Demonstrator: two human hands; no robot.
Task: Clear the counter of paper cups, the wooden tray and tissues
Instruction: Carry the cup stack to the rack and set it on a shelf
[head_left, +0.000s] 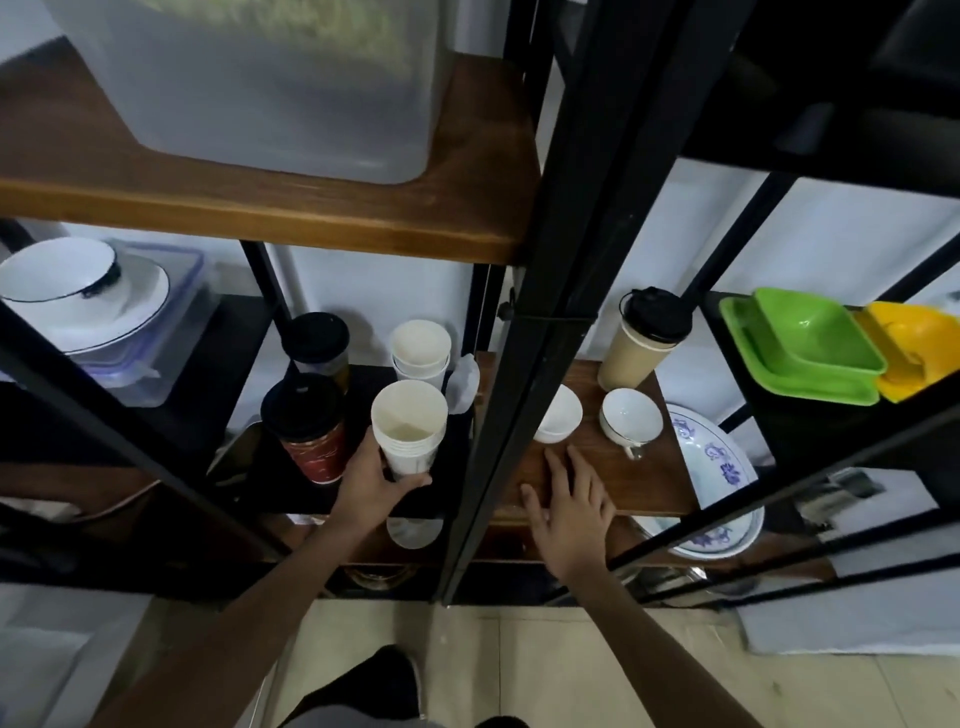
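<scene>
Left hand (375, 480): fingers wrapped round the base of a stack of paper cups (409, 425), upright on the dark shelf (363, 499). Right hand (569, 506): open, fingers spread, palm down on the wooden tray (623, 467), holding nothing. Second cup stack (421, 345) behind the first; white bowls (631, 415) on the tray beyond the fingers.

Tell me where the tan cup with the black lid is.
The tan lidded cup stands on the wooden tray, right of the black post, behind the white teacup.
</scene>
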